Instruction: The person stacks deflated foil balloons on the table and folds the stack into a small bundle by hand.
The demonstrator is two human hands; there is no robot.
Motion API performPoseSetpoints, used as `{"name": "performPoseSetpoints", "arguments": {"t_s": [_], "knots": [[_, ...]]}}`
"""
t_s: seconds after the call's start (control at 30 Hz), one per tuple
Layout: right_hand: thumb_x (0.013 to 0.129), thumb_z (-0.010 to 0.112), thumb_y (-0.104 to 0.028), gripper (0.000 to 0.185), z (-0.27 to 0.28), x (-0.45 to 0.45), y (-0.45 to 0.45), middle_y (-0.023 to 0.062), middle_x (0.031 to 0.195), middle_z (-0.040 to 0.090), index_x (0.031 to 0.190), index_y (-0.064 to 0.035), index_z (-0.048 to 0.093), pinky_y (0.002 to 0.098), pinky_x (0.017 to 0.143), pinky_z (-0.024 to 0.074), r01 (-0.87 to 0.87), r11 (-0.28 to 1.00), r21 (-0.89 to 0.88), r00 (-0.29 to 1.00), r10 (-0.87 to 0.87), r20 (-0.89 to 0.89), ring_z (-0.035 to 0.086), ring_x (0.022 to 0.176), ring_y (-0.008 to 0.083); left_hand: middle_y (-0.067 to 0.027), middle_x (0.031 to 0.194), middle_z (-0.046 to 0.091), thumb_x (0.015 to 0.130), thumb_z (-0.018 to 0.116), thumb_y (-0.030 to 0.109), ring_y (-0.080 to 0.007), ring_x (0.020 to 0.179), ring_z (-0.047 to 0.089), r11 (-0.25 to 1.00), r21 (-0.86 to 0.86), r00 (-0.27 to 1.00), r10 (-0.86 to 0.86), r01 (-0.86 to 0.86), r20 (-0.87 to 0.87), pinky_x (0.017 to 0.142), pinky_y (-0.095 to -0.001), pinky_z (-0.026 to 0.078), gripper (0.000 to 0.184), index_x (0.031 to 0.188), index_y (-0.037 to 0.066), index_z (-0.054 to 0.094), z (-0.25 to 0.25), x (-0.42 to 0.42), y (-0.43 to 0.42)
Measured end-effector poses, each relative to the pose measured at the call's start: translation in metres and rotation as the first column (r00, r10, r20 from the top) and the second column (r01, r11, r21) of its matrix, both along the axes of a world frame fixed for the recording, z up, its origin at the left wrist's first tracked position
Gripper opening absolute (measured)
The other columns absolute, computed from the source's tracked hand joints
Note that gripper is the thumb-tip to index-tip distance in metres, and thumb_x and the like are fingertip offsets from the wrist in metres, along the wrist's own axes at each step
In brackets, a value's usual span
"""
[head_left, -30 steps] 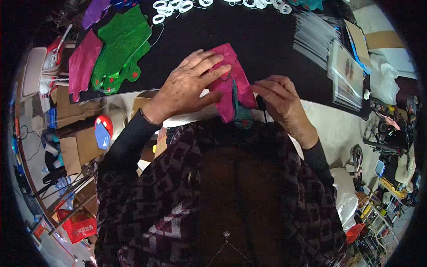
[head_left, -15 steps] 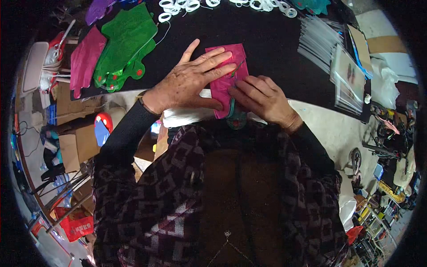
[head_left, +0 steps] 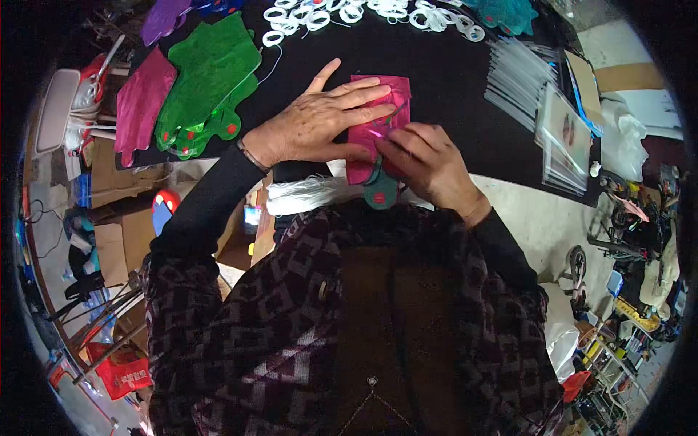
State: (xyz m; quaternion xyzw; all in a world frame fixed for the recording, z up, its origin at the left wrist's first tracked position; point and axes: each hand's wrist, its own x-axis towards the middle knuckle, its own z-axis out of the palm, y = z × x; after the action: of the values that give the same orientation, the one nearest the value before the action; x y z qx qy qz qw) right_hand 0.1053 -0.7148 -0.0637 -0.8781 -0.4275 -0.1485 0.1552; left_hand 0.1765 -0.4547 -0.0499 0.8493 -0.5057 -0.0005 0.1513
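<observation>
A folded pink foil sheet (head_left: 356, 168) lies at the near edge of the black table. My left hand (head_left: 309, 123) rests flat over its left side, fingers spread and pressing on the film. At the sheet's right side, my right hand (head_left: 430, 163) has its fingers curled in a pinch on the shiny pink film; the fingertips are partly hidden. A dark green flap with a red dot (head_left: 379, 190) hangs below the sheet, over the table edge. A thin dark green line crosses the pink surface between my hands.
Green foil shapes (head_left: 207, 80) and another pink foil piece (head_left: 145, 102) lie left. White ribbon rolls (head_left: 349, 13) line the far side. Clear sticks (head_left: 512, 76) and plastic-sleeved sheets (head_left: 567, 138) lie right. A bundle of white strings (head_left: 305, 196) hangs by the near edge.
The view has shifted slightly. The right hand has moved a little along the pink sheet's edge, and more of the green flap with its red dot now shows below. The left hand stays flat.
</observation>
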Motion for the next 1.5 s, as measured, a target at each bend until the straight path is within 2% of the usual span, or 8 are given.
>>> {"name": "performPoseSetpoints", "arguments": {"t_s": [0.1, 0.47, 0.63, 0.77, 0.97, 1.13, 1.27, 1.5], "knots": [[0.081, 0.076, -0.015, 0.043, -0.015, -0.01, 0.003, -0.0015, 0.128, 0.063, 0.124, -0.0162, 0.073, 0.033, 0.09, 0.0492, 0.009, 0.996, 0.094, 0.99, -0.022, 0.141, 0.058, 0.111, 0.0184, -0.0031, 0.162, 0.043, 0.093, 0.069, 0.031, -0.0214, 0.153, 0.036, 1.0, -0.023, 0.999, 0.016, -0.015, 0.032, 0.128, -0.0585, 0.005, 0.062, 0.151, 0.02, 0.051, -0.011, -0.003, 0.001], [0.078, 0.078, -0.015, 0.044, -0.034, -0.012, 0.012, -0.0026, 0.127, 0.066, 0.122, -0.0176, 0.075, 0.0327, 0.09, 0.0484, 0.016, 0.988, 0.153, 0.988, -0.039, 0.15, 0.059, 0.108, 0.0163, -0.0015, 0.161, 0.045, 0.096, 0.064, 0.028, -0.0213, 0.152, 0.037, 0.997, -0.034, 0.997, 0.067, -0.066, 0.04, 0.128, -0.0575, 0.006, 0.055, 0.149, 0.023, 0.053, -0.014, -0.006, -0.001], [0.077, 0.078, -0.016, 0.042, -0.018, -0.009, 0.012, -0.0042, 0.122, 0.07, 0.118, -0.0179, 0.076, 0.0329, 0.09, 0.0476, 0.032, 0.986, 0.162, 0.999, -0.038, 0.037, 0.061, 0.105, 0.0164, -0.0005, 0.158, 0.048, 0.101, 0.059, 0.034, -0.019, 0.151, 0.037, 0.997, -0.043, 0.996, 0.065, -0.063, 0.053, 0.128, -0.0599, 0.006, 0.048, 0.148, 0.026, 0.055, -0.017, -0.004, 0.001], [0.075, 0.078, -0.014, 0.039, 0.002, -0.007, 0.014, -0.005, 0.115, 0.074, 0.115, -0.0171, 0.077, 0.0323, 0.091, 0.0466, 0.115, 0.979, 0.168, 0.969, -0.073, -0.235, 0.063, 0.101, 0.0164, -0.0007, 0.16, 0.046, 0.098, 0.063, 0.028, -0.0207, 0.151, 0.037, 0.997, -0.052, 0.997, 0.063, -0.061, 0.035, 0.129, -0.0569, 0.006, 0.051, 0.148, 0.023, 0.054, -0.016, -0.004, 0.0], [0.073, 0.078, -0.012, 0.038, 0.0, -0.002, 0.005, -0.0052, 0.11, 0.075, 0.111, -0.015, 0.078, 0.0324, 0.091, 0.0458, 0.083, 0.959, 0.272, 0.97, -0.015, -0.241, 0.063, 0.096, 0.0159, 0.0007, 0.16, 0.046, 0.101, 0.059, 0.032, -0.0184, 0.151, 0.036, 0.998, -0.02, 0.998, 0.058, -0.057, 0.035, 0.128, -0.0591, 0.007, 0.048, 0.148, 0.026, 0.055, -0.016, -0.003, 0.0], [0.077, 0.078, -0.007, 0.031, -0.003, 0.002, 0.003, -0.0027, 0.099, 0.075, 0.107, -0.0125, 0.078, 0.0319, 0.091, 0.0445, 0.16, 0.932, 0.326, 0.938, -0.04, -0.344, 0.062, 0.089, 0.0159, -0.0003, 0.161, 0.045, 0.098, 0.062, 0.025, -0.0203, 0.152, 0.036, 0.998, -0.035, 0.998, 0.058, -0.057, 0.023, 0.129, -0.0568, 0.006, 0.051, 0.148, 0.023, 0.054, -0.013, -0.002, 0.0], [0.085, 0.075, -0.004, 0.019, 0.003, 0.007, 0.005, 0.0002, 0.091, 0.072, 0.104, -0.0083, 0.076, 0.0301, 0.084, 0.0457, 0.263, 0.893, 0.366, 0.873, -0.058, -0.484, 0.061, 0.082, 0.016, -0.0009, 0.159, 0.047, 0.096, 0.063, 0.024, -0.0202, 0.152, 0.037, 0.998, 0.045, 0.999, 0.039, -0.039, 0.005, 0.129, -0.0563, 0.008, 0.05, 0.145, 0.022, 0.056, -0.012, 0.002, 0.002], [0.09, 0.074, -0.012, 0.008, 0.005, 0.011, 0.017, 0.0033, 0.082, 0.069, 0.097, -0.0078, 0.071, 0.0342, 0.069, 0.0463, 0.52, 0.727, 0.448, 0.752, -0.141, -0.644, 0.057, 0.068, 0.0217, -0.0047, 0.152, 0.053, 0.086, 0.06, 0.014, -0.0183, 0.15, 0.037, 0.999, -0.042, 0.999, 0.037, -0.035, 0.03, 0.129, -0.0569, 0.008, 0.051, 0.137, 0.013, 0.06, -0.02, 0.002, 0.004]]}}
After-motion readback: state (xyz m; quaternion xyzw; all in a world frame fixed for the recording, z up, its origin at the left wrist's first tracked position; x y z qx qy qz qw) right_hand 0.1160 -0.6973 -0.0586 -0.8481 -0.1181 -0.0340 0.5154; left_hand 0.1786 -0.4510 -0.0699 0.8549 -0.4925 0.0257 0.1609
